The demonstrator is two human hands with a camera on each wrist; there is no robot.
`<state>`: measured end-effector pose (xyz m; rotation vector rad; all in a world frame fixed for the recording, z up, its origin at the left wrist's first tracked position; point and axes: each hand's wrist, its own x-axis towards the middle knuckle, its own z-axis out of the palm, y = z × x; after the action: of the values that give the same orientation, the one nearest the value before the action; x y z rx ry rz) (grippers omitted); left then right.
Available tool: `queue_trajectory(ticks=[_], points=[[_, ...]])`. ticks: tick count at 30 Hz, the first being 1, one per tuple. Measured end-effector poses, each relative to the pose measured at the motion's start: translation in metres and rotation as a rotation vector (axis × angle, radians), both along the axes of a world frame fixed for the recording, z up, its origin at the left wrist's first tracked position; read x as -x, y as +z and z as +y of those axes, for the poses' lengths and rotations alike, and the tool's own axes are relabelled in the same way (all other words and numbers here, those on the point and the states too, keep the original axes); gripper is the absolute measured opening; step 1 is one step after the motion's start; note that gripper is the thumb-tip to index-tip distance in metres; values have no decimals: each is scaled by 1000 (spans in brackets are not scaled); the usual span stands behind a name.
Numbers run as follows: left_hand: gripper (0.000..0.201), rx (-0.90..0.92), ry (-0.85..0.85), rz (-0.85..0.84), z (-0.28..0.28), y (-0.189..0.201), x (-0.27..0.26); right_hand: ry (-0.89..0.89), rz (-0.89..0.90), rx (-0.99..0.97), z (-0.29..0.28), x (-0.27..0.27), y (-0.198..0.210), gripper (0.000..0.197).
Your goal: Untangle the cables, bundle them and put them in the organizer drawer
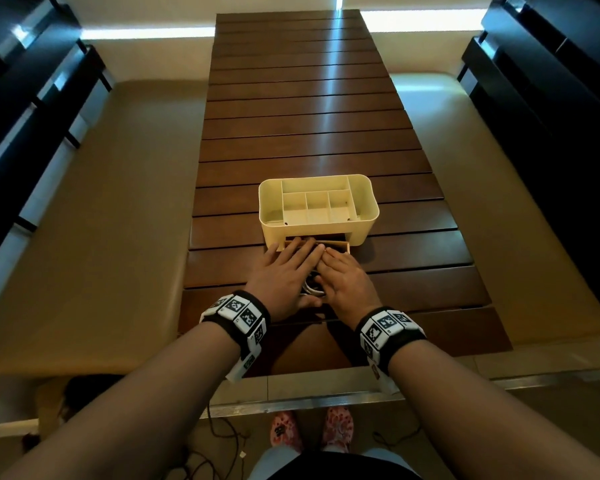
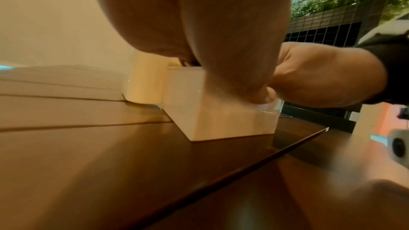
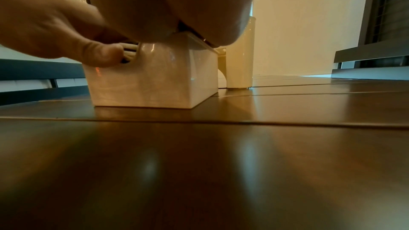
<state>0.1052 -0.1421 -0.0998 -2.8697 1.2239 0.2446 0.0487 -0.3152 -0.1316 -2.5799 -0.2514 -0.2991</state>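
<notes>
1. A cream organizer (image 1: 317,202) stands on the slatted wooden table (image 1: 309,109), its top split into open compartments.
2. Its drawer (image 2: 221,120) is pulled out toward the person, at 6 o'clock of the organizer body, and rests on the table.
3. The left hand (image 1: 284,277) lies palm down over the drawer with its fingers stretched flat toward 12 o'clock; its thumb hooks over the near edge of the drawer, against the cables.
4. The right hand (image 1: 345,282) lies flat just beside it at 3 o'clock, fingers straight and pressing down; the two hands touch at the fingertips.
5. The cables (image 1: 313,289) sit in the drawer under both hands; only a white loop and a dark strand show in the gap between the palms.
6. In the right wrist view, white and dark cable strands (image 3: 129,51) peek over the drawer's rim beside the left thumb.
</notes>
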Motion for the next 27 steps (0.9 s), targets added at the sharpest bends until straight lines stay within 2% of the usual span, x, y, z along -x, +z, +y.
queue_trajectory(ticks=[4, 7, 11, 13, 15, 17, 21, 24, 27], points=[[95, 53, 62, 15, -4, -7, 7, -12, 49, 7, 2, 5, 1, 56], [91, 63, 94, 8, -5, -7, 9, -8, 171, -6, 5, 6, 6, 63], [86, 108, 125, 27, -7, -7, 11, -34, 295, -220, 3, 4, 14, 65], [84, 123, 144, 22, -8, -7, 12, -91, 293, -324, 5, 3, 17, 65], [83, 131, 158, 17, -9, -7, 13, -137, 285, -340, 7, 3, 19, 60], [81, 133, 162, 22, -9, -7, 13, -179, 277, -325, 7, 6, 17, 51], [73, 165, 175, 28, -8, -6, 14, -231, 159, -253, 6, 12, 1, 47], [69, 147, 169, -13, -11, -8, 15, -229, 91, -120, 5, 13, -3, 48], [62, 102, 160, -78, -14, -8, 15, -194, 150, 23, 4, 13, 8, 50]])
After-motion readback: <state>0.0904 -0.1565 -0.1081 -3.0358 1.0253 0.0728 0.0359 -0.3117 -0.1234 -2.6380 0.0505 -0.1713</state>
